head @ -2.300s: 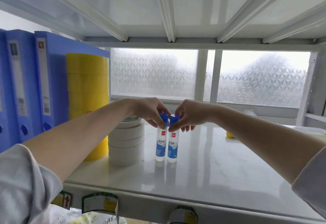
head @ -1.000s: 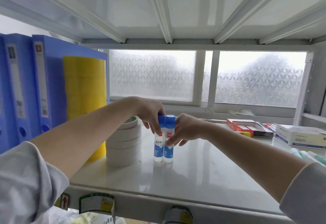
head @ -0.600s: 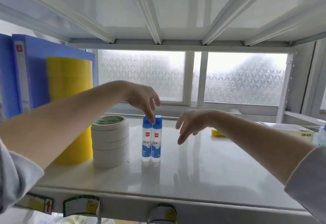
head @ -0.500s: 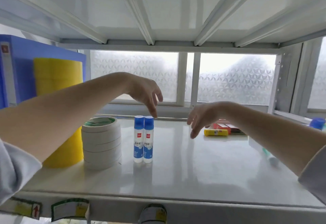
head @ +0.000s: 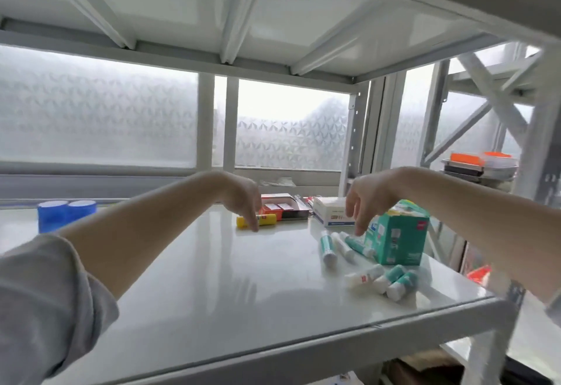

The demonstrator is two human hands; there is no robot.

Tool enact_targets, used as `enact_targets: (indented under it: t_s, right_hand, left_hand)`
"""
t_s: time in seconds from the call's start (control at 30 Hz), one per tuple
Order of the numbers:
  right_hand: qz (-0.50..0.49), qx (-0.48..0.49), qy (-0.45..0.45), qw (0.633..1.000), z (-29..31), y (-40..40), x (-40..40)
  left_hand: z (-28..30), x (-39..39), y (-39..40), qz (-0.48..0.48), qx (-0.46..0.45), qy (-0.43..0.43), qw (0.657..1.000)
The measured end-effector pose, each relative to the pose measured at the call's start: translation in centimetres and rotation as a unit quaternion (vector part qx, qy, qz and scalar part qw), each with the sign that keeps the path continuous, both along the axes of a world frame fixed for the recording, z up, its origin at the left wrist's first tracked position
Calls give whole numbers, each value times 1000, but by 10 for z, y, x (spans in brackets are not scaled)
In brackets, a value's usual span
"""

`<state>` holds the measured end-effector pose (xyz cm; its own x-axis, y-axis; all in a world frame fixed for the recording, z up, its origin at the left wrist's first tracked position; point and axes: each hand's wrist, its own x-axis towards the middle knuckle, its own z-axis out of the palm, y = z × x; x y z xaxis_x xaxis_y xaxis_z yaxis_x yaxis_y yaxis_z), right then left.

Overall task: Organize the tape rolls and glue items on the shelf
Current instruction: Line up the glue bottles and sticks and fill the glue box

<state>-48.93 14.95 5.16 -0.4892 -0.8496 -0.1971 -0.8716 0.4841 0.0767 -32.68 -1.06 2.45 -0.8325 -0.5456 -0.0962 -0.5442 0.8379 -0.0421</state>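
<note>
Both hands hang over the right half of the white shelf (head: 243,287), fingers down and holding nothing. My left hand (head: 244,199) hovers just in front of a yellow glue stick (head: 264,220) lying on its side. My right hand (head: 364,198) is above three teal-and-white glue sticks (head: 341,245) lying beside a teal carton (head: 396,234). Three more teal-capped sticks (head: 382,281) lie nearer the front edge. The blue caps of two upright glue sticks (head: 65,211) show at far left.
A red and black box (head: 283,208) and a white box (head: 331,214) sit at the back of the shelf. The shelf's right post (head: 352,148) and frosted window stand behind. Another rack with an orange-lidded tray (head: 479,163) is to the right.
My view has swung right, away from the tape stacks. Both hands let go of the two blue-capped glue sticks, left them upright, and moved right over the lying glue sticks.
</note>
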Motion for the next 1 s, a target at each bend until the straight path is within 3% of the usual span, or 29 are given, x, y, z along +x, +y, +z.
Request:
enact_targets:
  t_s: [0.3,0.53,0.77,0.9,1.0]
  right_hand:
    - [-49,-131,18,990,32,23,-64]
    - [-99,-92,-10,991,13,12,-76]
    - [-138,-91,24,986,-2,2,-77]
    - [-159,-75,82,981,-14,-2,-71]
    - [-165,-59,113,978,-20,-4,-61]
  left_hand:
    - [-52,-56,-56,100,-17,79,992]
    - [-89,-74,-81,108,-49,63,991]
    - [-96,-76,-83,100,-87,68,989]
    - [-89,-69,-76,96,-68,86,989]
    - [-81,-60,-66,102,-9,146,984]
